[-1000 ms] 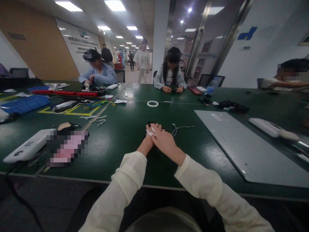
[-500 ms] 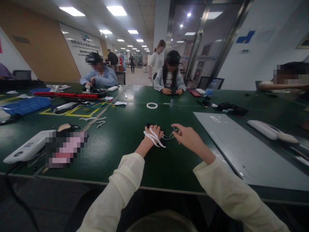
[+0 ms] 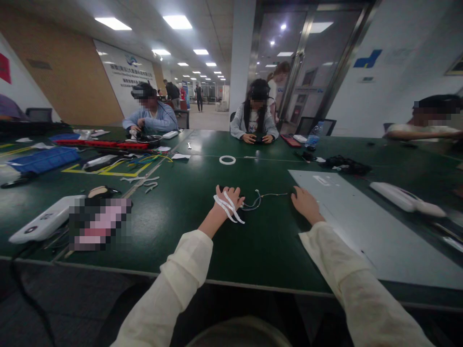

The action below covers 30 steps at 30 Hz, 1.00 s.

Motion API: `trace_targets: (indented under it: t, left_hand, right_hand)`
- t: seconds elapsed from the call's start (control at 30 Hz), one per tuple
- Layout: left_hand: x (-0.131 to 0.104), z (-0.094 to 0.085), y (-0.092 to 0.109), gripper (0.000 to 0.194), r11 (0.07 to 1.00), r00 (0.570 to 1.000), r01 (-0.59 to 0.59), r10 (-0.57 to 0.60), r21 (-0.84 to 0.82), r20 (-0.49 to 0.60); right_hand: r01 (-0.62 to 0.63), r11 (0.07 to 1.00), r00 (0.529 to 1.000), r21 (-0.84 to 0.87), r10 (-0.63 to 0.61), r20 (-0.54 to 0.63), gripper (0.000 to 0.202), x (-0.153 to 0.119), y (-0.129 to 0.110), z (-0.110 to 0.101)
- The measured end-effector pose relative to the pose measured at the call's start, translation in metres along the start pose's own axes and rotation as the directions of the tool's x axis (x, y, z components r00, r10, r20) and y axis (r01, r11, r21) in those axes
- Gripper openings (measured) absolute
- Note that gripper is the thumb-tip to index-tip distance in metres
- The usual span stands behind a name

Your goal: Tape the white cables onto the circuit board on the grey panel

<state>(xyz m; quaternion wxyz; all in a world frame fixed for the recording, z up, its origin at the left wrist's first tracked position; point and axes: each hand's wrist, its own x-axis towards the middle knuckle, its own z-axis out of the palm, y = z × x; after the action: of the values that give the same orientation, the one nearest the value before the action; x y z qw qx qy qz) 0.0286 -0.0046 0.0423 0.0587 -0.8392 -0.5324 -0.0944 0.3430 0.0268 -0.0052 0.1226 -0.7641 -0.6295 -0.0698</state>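
Observation:
Under my left hand [image 3: 228,201] is a small black object [image 3: 237,214], mostly hidden; my fingers rest curled over it. White strips [image 3: 227,208] lie across the back of that hand. A thin grey cable [image 3: 257,198] comes out beside the fingers, loops, and stretches right across the green table. My right hand [image 3: 304,203] is near the cable's far end, by the left edge of the grey panel, with its fingertips closed together on something too small to make out.
A white tape ring [image 3: 227,160] lies beyond my hands. On the left are a pixelated pink item [image 3: 103,224], a white device [image 3: 45,219] and a blue tray [image 3: 45,160]. The grey panel [image 3: 365,231] is at right. People sit across the table.
My right hand has moved right, away from my left hand, and the cable is now drawn out between them. My left hand has barely moved. A standing person behind has moved right.

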Motion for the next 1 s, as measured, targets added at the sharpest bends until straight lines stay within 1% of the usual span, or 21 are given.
trace_targets:
  t: [0.1, 0.17, 0.23, 0.4, 0.53, 0.63, 0.87, 1.0]
  left_hand:
    - [-0.006, -0.006, -0.009, 0.052, 0.991, 0.993, -0.111, 0.114, -0.074, 0.042]
    - [-0.012, -0.007, -0.018, 0.061, 0.983, 0.983, -0.152, 0.161, -0.105, 0.084]
    - [-0.018, -0.006, -0.027, 0.071, 0.981, 0.977, -0.157, 0.171, -0.117, 0.127]
    - [-0.027, -0.006, -0.044, 0.085, 0.982, 0.974, -0.163, 0.176, -0.094, 0.141]
    - [-0.027, -0.007, -0.047, 0.091, 0.980, 0.964, -0.142, 0.169, -0.137, 0.207]
    - [-0.027, -0.006, -0.046, 0.093, 0.977, 0.960, -0.136, 0.171, -0.167, 0.221]
    - [-0.023, -0.003, -0.047, 0.099, 0.960, 0.955, -0.190, 0.230, -0.205, 0.190]
    - [-0.020, -0.006, -0.049, 0.099, 0.953, 0.953, -0.217, 0.254, -0.212, 0.166]
  right_hand:
    - [-0.018, 1.000, 1.000, 0.025, 0.018, -0.003, 0.047, 0.003, -0.001, -0.001]
    - [-0.033, 0.999, 0.999, 0.037, 0.033, 0.004, 0.048, 0.004, 0.000, -0.002]
    - [-0.042, 0.998, 0.999, 0.050, 0.041, 0.013, 0.049, 0.004, 0.001, -0.002]
    - [-0.058, 0.993, 0.998, 0.101, 0.056, 0.022, 0.049, 0.006, 0.003, -0.001]
    - [-0.065, 0.990, 0.998, 0.125, 0.063, 0.020, 0.047, 0.006, 0.003, -0.002]
    - [-0.059, 0.988, 0.998, 0.145, 0.059, 0.007, 0.046, 0.005, 0.001, -0.004]
    - [-0.018, 0.979, 1.000, 0.204, 0.021, -0.012, 0.043, 0.000, -0.009, -0.010]
    - [0.017, 0.958, 1.000, 0.285, -0.013, -0.015, 0.040, -0.004, -0.013, -0.011]
